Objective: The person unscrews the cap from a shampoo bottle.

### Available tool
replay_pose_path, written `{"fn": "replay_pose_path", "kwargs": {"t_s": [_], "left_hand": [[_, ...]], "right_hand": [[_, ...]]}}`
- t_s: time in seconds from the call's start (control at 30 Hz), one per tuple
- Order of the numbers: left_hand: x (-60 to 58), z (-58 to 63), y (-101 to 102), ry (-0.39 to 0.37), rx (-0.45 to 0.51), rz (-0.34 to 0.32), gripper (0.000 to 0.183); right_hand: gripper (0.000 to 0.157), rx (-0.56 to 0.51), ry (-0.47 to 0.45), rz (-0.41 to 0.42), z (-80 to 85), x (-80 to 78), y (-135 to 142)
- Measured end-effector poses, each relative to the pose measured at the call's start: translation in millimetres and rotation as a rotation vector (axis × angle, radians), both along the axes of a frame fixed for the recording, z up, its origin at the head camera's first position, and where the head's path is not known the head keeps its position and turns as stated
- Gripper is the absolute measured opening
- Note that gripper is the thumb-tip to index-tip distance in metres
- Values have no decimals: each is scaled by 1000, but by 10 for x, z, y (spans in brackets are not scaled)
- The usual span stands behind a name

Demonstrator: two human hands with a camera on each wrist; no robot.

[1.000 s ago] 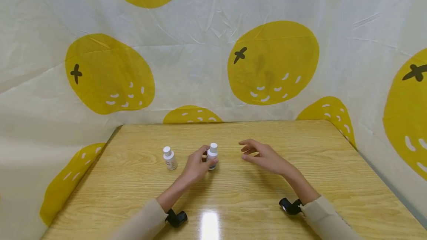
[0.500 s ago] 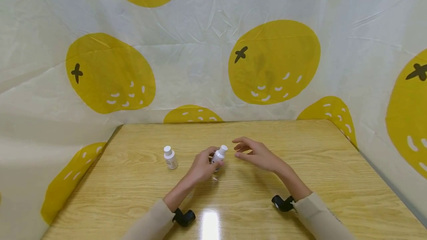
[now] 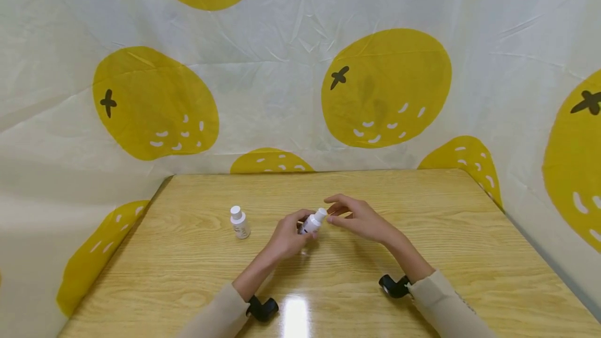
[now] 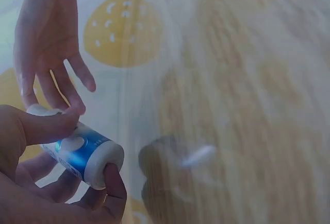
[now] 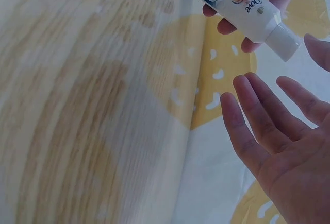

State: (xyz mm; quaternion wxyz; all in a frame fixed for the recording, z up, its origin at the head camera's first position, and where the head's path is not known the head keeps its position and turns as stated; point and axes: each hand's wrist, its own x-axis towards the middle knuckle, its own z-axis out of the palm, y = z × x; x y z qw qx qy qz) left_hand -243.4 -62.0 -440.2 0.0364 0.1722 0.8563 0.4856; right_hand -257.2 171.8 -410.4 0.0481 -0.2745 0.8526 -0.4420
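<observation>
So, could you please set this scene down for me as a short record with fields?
Left hand: grips the Dove bottle, tilted
Right hand: holds nothing, near that bottle's white cap
Second bottle: upright, capped, left of both hands; label unreadable
Surface: wood-grain table
Backdrop: white sheet with yellow fruit print

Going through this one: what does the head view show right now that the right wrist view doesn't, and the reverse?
Only the head view: a second bottle standing upright on the table, and both beige sleeves.

Only the right wrist view: the palm side of the right grip, plus readable "Dove" lettering and blue on the held bottle.

Both: the left grip holding that bottle tilted, its cap close to the right grip, the table and the fruit-print cloth.
</observation>
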Motion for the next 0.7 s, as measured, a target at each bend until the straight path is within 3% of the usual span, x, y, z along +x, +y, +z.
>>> {"fn": "replay_pose_path", "kwargs": {"t_s": [0.33,0.5,0.7], "left_hand": [[-18,-49,-11,36,-16,-46,45],[-25,-37,-41,30,-34,-57,45],[-25,-29,-46,19,-41,-70,44]], "right_hand": [[45,19,5,-21,-41,-14,-50],[32,31,59,-24,-50,-26,-82],[23,33,37,-49,-69,-14,-112]]}}
